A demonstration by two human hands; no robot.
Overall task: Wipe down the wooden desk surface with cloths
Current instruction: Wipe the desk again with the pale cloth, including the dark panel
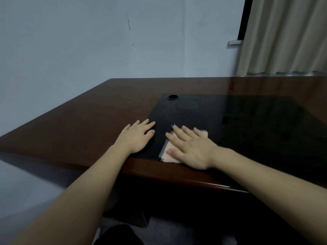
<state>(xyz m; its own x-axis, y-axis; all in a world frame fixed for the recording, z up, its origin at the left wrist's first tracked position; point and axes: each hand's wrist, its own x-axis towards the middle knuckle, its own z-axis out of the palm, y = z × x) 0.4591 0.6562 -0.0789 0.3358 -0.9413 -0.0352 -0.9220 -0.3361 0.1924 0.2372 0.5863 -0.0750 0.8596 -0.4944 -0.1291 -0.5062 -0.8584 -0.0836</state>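
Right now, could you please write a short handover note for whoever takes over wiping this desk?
Left hand: flat, fingers straight, resting on the desk at the left edge of the black inlay; no cloth under it.
Right hand: flat, pressing the pink cloth onto the inlay near the front edge.
Done: cannot tell which areas are wiped.
Left: probably the brown wood on the left and along the back, and around the cable hole.

No readable text, label, brand, number or sign anywhere in view
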